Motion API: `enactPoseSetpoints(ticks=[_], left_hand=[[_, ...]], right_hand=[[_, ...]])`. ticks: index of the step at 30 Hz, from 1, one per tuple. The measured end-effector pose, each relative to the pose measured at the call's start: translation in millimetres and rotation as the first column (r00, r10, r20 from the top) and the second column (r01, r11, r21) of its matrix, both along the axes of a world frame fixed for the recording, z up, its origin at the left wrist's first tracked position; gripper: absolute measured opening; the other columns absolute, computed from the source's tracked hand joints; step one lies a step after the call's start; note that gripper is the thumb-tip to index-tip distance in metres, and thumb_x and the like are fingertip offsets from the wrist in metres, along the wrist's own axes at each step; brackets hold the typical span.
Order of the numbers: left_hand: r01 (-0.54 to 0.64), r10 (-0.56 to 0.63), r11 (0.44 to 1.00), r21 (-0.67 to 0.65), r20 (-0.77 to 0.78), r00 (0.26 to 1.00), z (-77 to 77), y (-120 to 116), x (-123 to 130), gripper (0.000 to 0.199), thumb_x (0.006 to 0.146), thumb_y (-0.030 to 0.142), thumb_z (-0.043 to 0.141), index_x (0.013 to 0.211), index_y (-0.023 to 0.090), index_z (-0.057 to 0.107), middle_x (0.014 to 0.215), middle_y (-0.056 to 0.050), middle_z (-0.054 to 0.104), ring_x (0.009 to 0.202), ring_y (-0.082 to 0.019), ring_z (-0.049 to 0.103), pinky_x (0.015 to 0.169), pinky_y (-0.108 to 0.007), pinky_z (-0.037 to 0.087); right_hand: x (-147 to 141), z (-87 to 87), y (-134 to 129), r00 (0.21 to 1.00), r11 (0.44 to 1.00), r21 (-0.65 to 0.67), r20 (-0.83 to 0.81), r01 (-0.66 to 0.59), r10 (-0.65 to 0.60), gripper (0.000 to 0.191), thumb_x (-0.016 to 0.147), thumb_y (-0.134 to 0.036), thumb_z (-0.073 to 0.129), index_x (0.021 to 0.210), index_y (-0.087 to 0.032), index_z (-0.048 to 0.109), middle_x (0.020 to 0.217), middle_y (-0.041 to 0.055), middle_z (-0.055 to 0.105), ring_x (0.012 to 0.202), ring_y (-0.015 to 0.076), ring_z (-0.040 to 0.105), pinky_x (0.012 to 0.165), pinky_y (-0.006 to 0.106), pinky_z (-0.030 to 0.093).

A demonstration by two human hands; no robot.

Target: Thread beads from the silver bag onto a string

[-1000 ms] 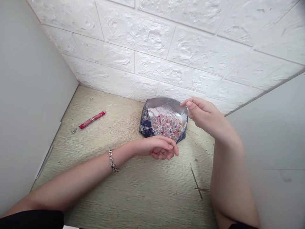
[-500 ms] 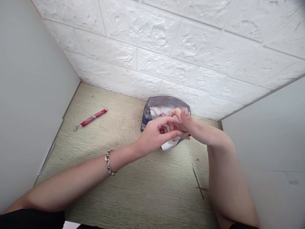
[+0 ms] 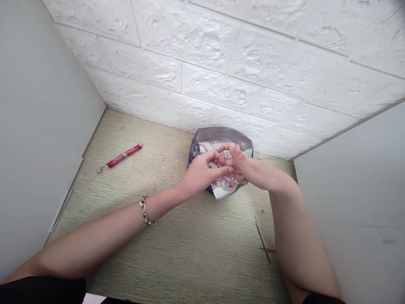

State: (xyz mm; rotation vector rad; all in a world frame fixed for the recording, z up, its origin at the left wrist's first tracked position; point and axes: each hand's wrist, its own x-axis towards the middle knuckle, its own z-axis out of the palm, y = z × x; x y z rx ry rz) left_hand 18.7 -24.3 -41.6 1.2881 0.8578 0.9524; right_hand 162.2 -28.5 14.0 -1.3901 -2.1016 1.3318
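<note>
Above an open silver-lined bag, my two hands meet at the fingertips. Many small pale and pink beads lie inside the bag. My left hand, with a chain bracelet on its wrist, has its fingers curled and thumb against the fingers of the other hand; anything between them is too small to make out. My right hand is turned palm inward, thumb up, its fingers bent towards the left fingertips and partly hidden behind them.
A red pen-like stick with a metal clasp at its end lies at the left of the wooden table. Thin brown sticks lie crossed near my right forearm. A white brick-patterned wall rises behind; grey panels stand on both sides.
Both hands have shifted slightly left over the bag, and more of the beads now shows. The left fingers are more curled. The bag and the red stick have stayed in place.
</note>
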Motion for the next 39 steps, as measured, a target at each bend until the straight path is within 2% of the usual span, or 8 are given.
enactPoseSetpoints(ticks=[4, 12, 17, 20, 24, 29, 34, 39], left_hand=[[0.016, -0.015, 0.997, -0.074, 0.017, 1.000, -3.8, 2.2, 0.1, 0.027, 0.064, 0.033, 0.067, 0.077, 0.014, 0.053, 0.064, 0.002, 0.052, 0.045, -0.004, 0.044, 0.036, -0.015, 0.033], [-0.089, 0.090, 0.996, -0.026, 0.072, 0.993, 6.6, -2.8, -1.8, 0.015, 0.066, 0.024, 0.066, 0.059, 0.012, 0.061, 0.046, 0.003, 0.052, 0.043, -0.005, 0.044, 0.042, -0.017, 0.035], [-0.032, 0.029, 0.999, 0.032, 0.079, 0.996, 0.8, 1.1, -2.9, 0.021, 0.065, 0.026, 0.067, 0.083, 0.014, 0.068, 0.063, -0.001, 0.062, 0.048, -0.006, 0.047, 0.043, -0.019, 0.035], [0.014, -0.026, 0.994, 0.108, 0.110, 0.994, -4.7, 3.3, -3.7, 0.028, 0.063, 0.027, 0.069, 0.089, 0.016, 0.067, 0.078, -0.003, 0.064, 0.059, -0.009, 0.053, 0.053, -0.022, 0.042], [0.012, -0.032, 0.980, 0.200, 0.101, 0.994, -7.0, 3.2, -4.3, 0.018, 0.063, 0.026, 0.069, 0.077, 0.015, 0.067, 0.083, -0.005, 0.063, 0.074, -0.013, 0.056, 0.068, -0.027, 0.046], [-0.026, 0.006, 0.961, 0.276, 0.071, 0.997, -8.9, 1.2, -3.6, 0.013, 0.067, 0.026, 0.066, 0.067, 0.014, 0.061, 0.088, -0.005, 0.058, 0.080, -0.013, 0.055, 0.068, -0.025, 0.044], [-0.095, 0.082, 0.992, 0.079, 0.151, 0.985, -10.9, 1.8, -1.7, 0.035, 0.057, 0.026, 0.073, 0.080, 0.018, 0.047, 0.085, 0.003, 0.049, 0.056, -0.003, 0.045, 0.050, -0.018, 0.038], [0.030, -0.012, 0.996, -0.079, 0.215, 0.977, -7.8, 1.4, 0.4, 0.034, 0.059, 0.029, 0.072, 0.071, 0.016, 0.044, 0.062, 0.006, 0.047, 0.045, -0.001, 0.037, 0.042, -0.016, 0.028]], right_hand=[[-2.6, 2.7, -2.6, 0.999, 1.000, -0.024, 0.038, -0.001, 0.002, 0.057, 0.079, -0.066, 0.011, 0.101, -0.021, 0.038, 0.079, 0.0024, 0.043, 0.063, 0.0102, 0.040, 0.049, 0.021, 0.031], [-8.3, -0.2, -1.9, 0.999, 0.998, -0.052, -0.026, 0.042, -0.044, 0.063, 0.079, -0.067, 0.016, 0.128, -0.027, 0.025, 0.093, 0.0060, 0.048, 0.075, 0.0136, 0.048, 0.055, 0.022, 0.038], [-5.8, -4.8, 3.5, 0.990, 0.993, -0.102, -0.117, 0.066, -0.078, 0.070, 0.078, -0.069, 0.011, 0.131, -0.025, 0.022, 0.068, 0.0000, 0.040, 0.051, 0.0091, 0.037, 0.044, 0.020, 0.031], [-3.1, -3.9, 4.1, 0.985, 0.986, -0.154, -0.143, 0.069, -0.092, 0.072, 0.076, -0.070, 0.010, 0.133, -0.027, 0.019, 0.061, -0.0031, 0.032, 0.044, 0.0074, 0.027, 0.040, 0.019, 0.024], [-1.1, -1.8, 3.3, 0.982, 0.980, -0.192, -0.169, 0.051, -0.085, 0.075, 0.074, -0.072, 0.009, 0.134, -0.026, 0.017, 0.059, -0.0039, 0.029, 0.042, 0.0070, 0.022, 0.039, 0.019, 0.022], [0.7, -3.8, 5.4, 0.973, 0.976, -0.215, -0.212, 0.046, -0.093, 0.072, 0.076, -0.071, 0.009, 0.134, -0.029, 0.015, 0.062, -0.0034, 0.034, 0.042, 0.0067, 0.021, 0.039, 0.019, 0.023], [2.1, 0.1, 5.1, 0.964, 0.971, -0.239, -0.249, 0.032, -0.093, 0.070, 0.079, -0.067, 0.008, 0.135, -0.026, 0.013, 0.061, -0.0034, 0.037, 0.041, 0.0070, 0.022, 0.039, 0.018, 0.023], [2.8, 6.4, 2.7, 0.967, 0.976, -0.215, -0.243, 0.028, -0.081, 0.071, 0.079, -0.067, 0.008, 0.135, -0.024, 0.013, 0.060, -0.0036, 0.038, 0.041, 0.0072, 0.023, 0.039, 0.019, 0.024]])
